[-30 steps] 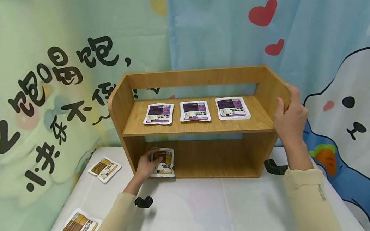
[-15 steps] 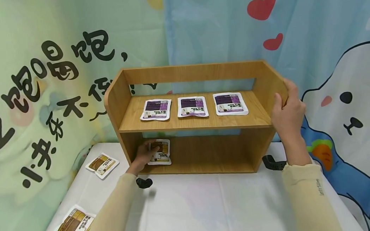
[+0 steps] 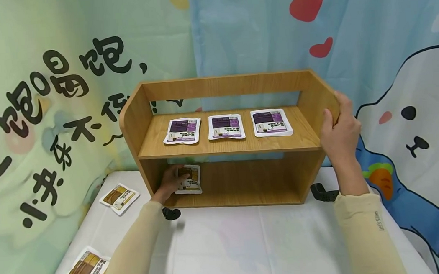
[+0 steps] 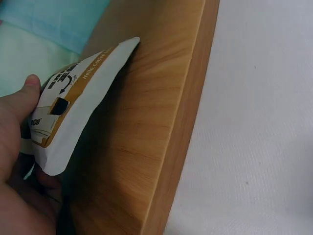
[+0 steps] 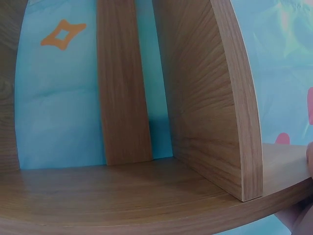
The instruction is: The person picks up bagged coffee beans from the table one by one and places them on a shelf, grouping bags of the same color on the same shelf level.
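Observation:
A light wooden two-tier shelf (image 3: pixel 245 183) stands on the white-covered table. In its lower tier, at the left end, my left hand (image 3: pixel 170 183) pinches a brown-and-white coffee packet (image 3: pixel 192 182). The left wrist view shows this packet (image 4: pixel 73 103) tilted over the wooden board, the thumb (image 4: pixel 29 93) on its printed face and the other fingers partly hidden behind it. My right hand (image 3: pixel 341 133) grips the shelf's right side panel, thumb on the inner face. In the right wrist view only a bit of that hand (image 5: pixel 305 215) shows at the right edge.
Three purple-and-white packets lie in a row on the upper tier: left (image 3: pixel 182 131), middle (image 3: pixel 226 127) and right (image 3: pixel 271 122). Two brown-and-white packets rest on the table at left, one farther back (image 3: pixel 119 199) and one nearer (image 3: pixel 87 271), partly behind my left sleeve. Printed curtains hang behind.
My left hand has carried the packet farther back into the lower tier, away from its front edge. My right hand keeps its grip on the side panel. The head view has shifted slightly.

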Tool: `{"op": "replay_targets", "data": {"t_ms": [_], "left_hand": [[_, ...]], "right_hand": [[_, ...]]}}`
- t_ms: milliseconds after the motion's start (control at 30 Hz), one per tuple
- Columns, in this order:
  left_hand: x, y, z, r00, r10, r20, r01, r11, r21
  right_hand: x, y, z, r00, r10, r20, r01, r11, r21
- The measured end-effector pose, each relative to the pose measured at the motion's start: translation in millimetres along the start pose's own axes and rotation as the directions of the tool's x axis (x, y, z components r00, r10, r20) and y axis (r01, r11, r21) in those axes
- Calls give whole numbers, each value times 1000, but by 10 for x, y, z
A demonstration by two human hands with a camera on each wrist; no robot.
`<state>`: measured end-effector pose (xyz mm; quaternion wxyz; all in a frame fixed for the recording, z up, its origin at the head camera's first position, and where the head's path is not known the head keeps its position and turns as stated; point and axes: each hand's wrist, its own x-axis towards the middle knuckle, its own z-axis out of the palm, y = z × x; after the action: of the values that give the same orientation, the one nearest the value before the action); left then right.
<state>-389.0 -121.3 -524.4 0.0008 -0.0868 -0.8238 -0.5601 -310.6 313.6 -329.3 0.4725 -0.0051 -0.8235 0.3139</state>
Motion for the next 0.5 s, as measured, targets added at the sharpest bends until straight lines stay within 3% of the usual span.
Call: {"op": "replay_targets", "data": {"t_ms": [500], "left_hand": [[-11,-109,-22,996,-77,43,72,990,124]], "right_hand": [[-26,-41,4,1000,18,10,-18,1000,-18]]}}
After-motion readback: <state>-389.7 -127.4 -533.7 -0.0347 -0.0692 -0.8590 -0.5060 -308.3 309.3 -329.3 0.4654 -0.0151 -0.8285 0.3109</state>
